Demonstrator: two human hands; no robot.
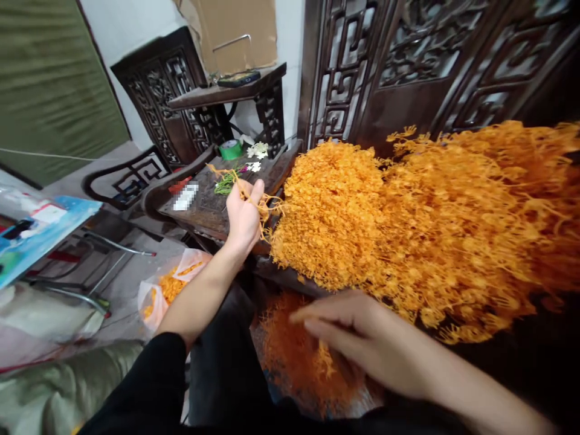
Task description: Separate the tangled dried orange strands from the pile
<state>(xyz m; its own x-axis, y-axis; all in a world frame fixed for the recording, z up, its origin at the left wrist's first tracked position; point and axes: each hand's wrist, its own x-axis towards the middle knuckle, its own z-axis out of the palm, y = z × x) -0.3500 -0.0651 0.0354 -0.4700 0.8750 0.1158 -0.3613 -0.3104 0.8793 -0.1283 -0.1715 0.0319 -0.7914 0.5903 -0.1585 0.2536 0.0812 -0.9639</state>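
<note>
A big heap of orange artificial flower sprays (408, 223) lies across a dark surface on the right. My left hand (243, 214) is raised at the heap's left edge, fingers closed on a thin orange sprig (260, 208) with its stem between thumb and fingers. My right hand (357, 335) is lower and nearer, blurred, fingers stretched out over a smaller pile of orange sprigs (299, 356) in front of me. It holds nothing I can see.
A dark carved wooden table (203, 208) behind my left hand carries green tape (231, 149), white blossoms and green stems. A plastic bag of orange bits (170, 287) sits on the floor. Carved wooden screens stand behind.
</note>
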